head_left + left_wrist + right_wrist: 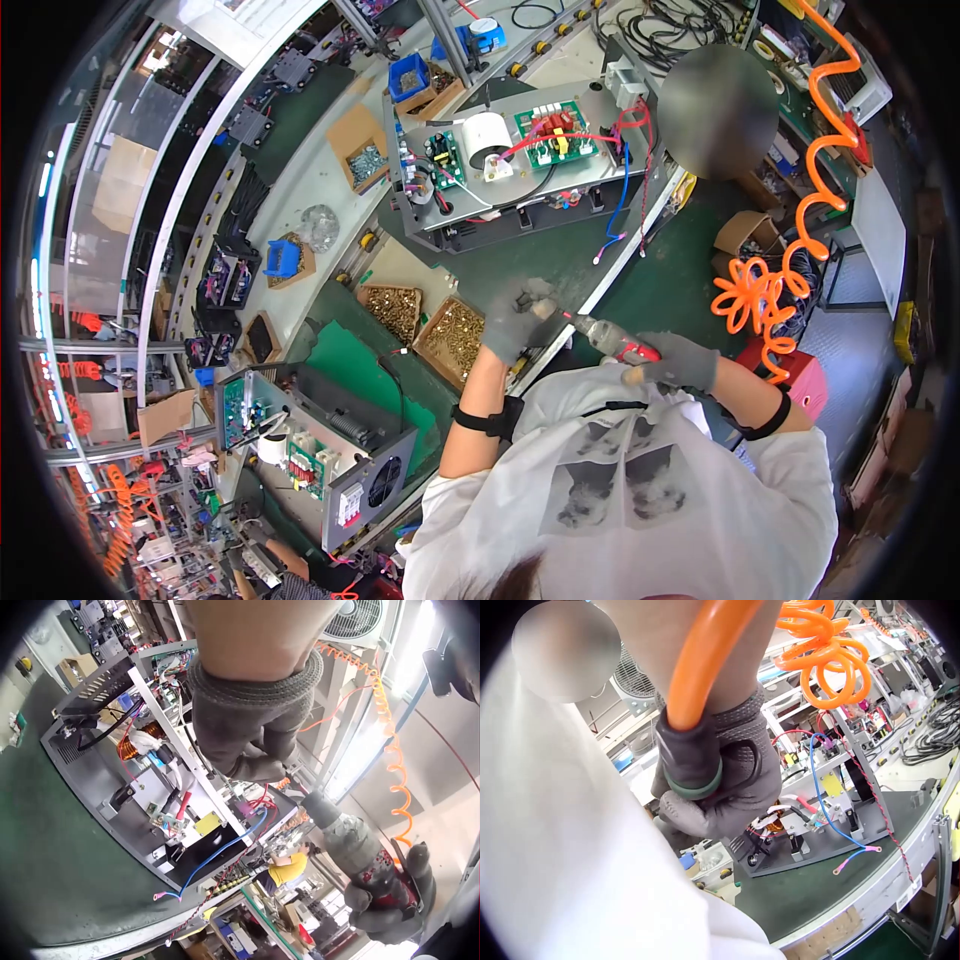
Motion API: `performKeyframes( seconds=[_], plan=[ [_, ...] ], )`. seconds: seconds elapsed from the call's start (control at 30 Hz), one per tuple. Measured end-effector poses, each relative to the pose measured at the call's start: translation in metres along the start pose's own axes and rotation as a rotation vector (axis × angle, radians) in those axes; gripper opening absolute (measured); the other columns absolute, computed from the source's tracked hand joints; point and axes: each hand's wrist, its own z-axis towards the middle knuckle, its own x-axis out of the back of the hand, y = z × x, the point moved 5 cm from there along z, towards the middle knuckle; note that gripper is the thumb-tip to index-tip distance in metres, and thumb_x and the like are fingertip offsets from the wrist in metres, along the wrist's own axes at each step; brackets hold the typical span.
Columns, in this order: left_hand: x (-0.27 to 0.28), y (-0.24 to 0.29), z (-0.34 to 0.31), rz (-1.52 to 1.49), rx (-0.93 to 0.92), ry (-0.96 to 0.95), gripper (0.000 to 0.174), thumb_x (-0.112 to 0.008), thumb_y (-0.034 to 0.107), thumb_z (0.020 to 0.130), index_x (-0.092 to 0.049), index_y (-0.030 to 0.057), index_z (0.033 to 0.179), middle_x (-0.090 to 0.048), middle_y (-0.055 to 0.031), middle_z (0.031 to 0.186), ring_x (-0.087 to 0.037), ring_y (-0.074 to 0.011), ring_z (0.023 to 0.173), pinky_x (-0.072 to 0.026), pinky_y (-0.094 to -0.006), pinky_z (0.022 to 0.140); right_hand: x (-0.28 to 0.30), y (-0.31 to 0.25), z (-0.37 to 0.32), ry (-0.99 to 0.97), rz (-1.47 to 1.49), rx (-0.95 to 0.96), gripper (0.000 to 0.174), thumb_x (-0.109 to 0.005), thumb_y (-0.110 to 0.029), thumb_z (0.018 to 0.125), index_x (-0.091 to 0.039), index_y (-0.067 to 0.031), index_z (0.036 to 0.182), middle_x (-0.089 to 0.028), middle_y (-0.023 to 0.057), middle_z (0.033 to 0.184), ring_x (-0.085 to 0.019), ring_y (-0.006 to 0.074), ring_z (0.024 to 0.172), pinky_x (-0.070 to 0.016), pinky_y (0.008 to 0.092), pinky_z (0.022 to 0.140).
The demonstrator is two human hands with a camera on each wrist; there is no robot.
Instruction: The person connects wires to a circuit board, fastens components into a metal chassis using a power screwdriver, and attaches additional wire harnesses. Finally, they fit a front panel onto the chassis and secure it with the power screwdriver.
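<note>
1. The right hand (680, 362), gloved in grey, is wrapped around the body of a power screwdriver (612, 340), which lies across the front of the person's shirt (600, 480), nose toward the other hand.
2. The left hand (512, 322), also gloved, has its fingers curled at the screwdriver's nose end; whether they pinch anything I cannot tell.
3. An orange coiled hose (822, 200) runs into the screwdriver's rear end, seen in the right wrist view.
4. Just beside the left hand, two open cardboard boxes (452, 342) of brass-coloured small parts sit next to each other on the desk (500, 268).
5. Beyond the hands, an open chassis (470, 205) stands on the desk, carrying a white cylinder (487, 136) and a green circuit board (556, 136); a blue wire (626, 190) trails from its end.
6. Farther along, near the person's left elbow, is another open unit (330, 450) with a fan (384, 482) in its end panel.
</note>
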Motion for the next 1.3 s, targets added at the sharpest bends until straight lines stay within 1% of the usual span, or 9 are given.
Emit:
performKeyframes(
  seconds=[0.33, 0.43, 0.47, 0.6, 0.77, 0.87, 0.9, 1.1, 1.3],
  plan=[
    [-0.006, -0.005, 0.013, -0.459, 0.121, -0.108, 0.025, -0.063, 0.024, 0.085, -0.054, 0.0047, 0.099, -0.059, -0.0069, 0.092, -0.055, -0.0146, 0.084, -0.0451, -0.0286, 0.073, 0.002, -0.006, 0.015, 0.086, -0.111, 0.089, 0.050, -0.077, -0.040, 0.070, -0.054, -0.0032, 0.095, -0.055, 0.0049, 0.068, -0.055, 0.0132, 0.054, -0.0434, 0.0279, 0.049],
    [-0.025, -0.049, 0.038, -0.866, 0.405, -0.214, 0.055, -0.042, 0.055, 0.091, -0.054, 0.0052, 0.112, -0.060, -0.0103, 0.104, -0.055, -0.0198, 0.087, -0.0458, -0.0346, 0.071, 0.004, -0.018, 0.009, 0.141, 0.064, 0.079, 0.045, -0.078, -0.033, 0.070, -0.055, -0.0037, 0.095, -0.054, 0.0034, 0.068, -0.053, 0.0113, 0.053, -0.0424, 0.0262, 0.048],
    [-0.028, -0.073, 0.051, -0.673, 0.664, 0.060, 0.056, -0.041, 0.054, 0.092, -0.054, 0.0048, 0.113, -0.060, -0.0116, 0.108, -0.056, -0.0206, 0.088, -0.0479, -0.0352, 0.070, 0.007, -0.024, 0.004, 0.174, 0.225, 0.055, 0.043, -0.079, -0.029, 0.070, -0.055, -0.0038, 0.095, -0.053, 0.0024, 0.068, -0.052, 0.0101, 0.053, -0.0419, 0.0254, 0.047],
    [-0.097, -0.127, 0.100, -0.749, 1.021, -0.133, 0.078, -0.029, 0.071, 0.086, -0.057, 0.0013, 0.105, -0.065, -0.0118, 0.087, -0.063, -0.0223, 0.065, -0.0509, -0.0268, 0.049, 0.032, -0.048, -0.015, 0.312, 0.361, 0.157, 0.041, -0.075, -0.014, 0.069, -0.055, -0.0017, 0.102, -0.052, 0.0011, 0.069, -0.049, 0.0086, 0.050, -0.0400, 0.0248, 0.044],
    [-0.149, -0.128, 0.150, -1.025, 1.123, 0.046, 0.048, -0.042, 0.043, 0.093, -0.058, -0.0013, 0.102, -0.064, -0.0167, 0.085, -0.067, -0.0264, 0.070, -0.0530, -0.0241, 0.042, 0.081, -0.058, -0.036, 0.403, 0.475, 0.250, 0.048, -0.070, -0.011, 0.065, -0.054, 0.0018, 0.108, -0.051, 0.0011, 0.065, -0.050, 0.0099, 0.045, -0.0376, 0.0226, 0.040],
    [-0.133, -0.274, 0.194, -1.205, 0.884, 0.218, 0.018, -0.052, 0.020, 0.091, -0.053, 0.0023, 0.085, -0.059, -0.0151, 0.068, -0.059, -0.0222, 0.052, -0.0507, -0.0253, 0.040, 0.124, -0.058, -0.042, 0.418, 0.515, 0.282, 0.055, -0.071, -0.016, 0.059, -0.054, 0.0038, 0.107, -0.052, 0.0019, 0.062, -0.050, 0.0106, 0.042, -0.0386, 0.0225, 0.038],
    [-0.127, -0.200, 0.166, -1.262, 0.769, 0.441, 0.016, -0.051, 0.017, 0.092, -0.053, 0.0013, 0.089, -0.059, -0.0165, 0.072, -0.059, -0.0225, 0.055, -0.0529, -0.0256, 0.047, 0.141, -0.060, -0.044, 0.465, 0.542, 0.315, 0.057, -0.070, -0.020, 0.056, -0.054, 0.0050, 0.105, -0.051, 0.0024, 0.061, -0.049, 0.0107, 0.041, -0.0384, 0.0225, 0.037],
    [0.017, -0.197, 0.046, -1.674, 0.315, 0.785, 0.020, -0.050, 0.014, 0.086, -0.057, 0.0077, 0.103, -0.059, -0.0049, 0.090, -0.054, -0.0187, 0.078, -0.0459, -0.0301, 0.063, 0.294, -0.067, -0.018, 0.485, 0.391, 0.464, 0.065, -0.071, -0.029, 0.056, -0.054, 0.0053, 0.109, -0.052, 0.0024, 0.061, -0.049, 0.0098, 0.040, -0.0372, 0.0214, 0.036],
    [-0.018, 0.078, 0.033, -0.645, -0.555, 0.896, 0.031, -0.050, 0.024, 0.094, -0.049, 0.0073, 0.120, -0.045, -0.0008, 0.080, -0.039, -0.0105, 0.066, -0.0346, -0.0243, 0.056, 0.425, -0.100, 0.046, 0.379, 0.192, 0.498, 0.057, -0.067, -0.021, 0.068, -0.050, 0.0021, 0.117, -0.051, 0.0008, 0.066, -0.047, 0.0084, 0.041, -0.0366, 0.0211, 0.037]
  ],
)
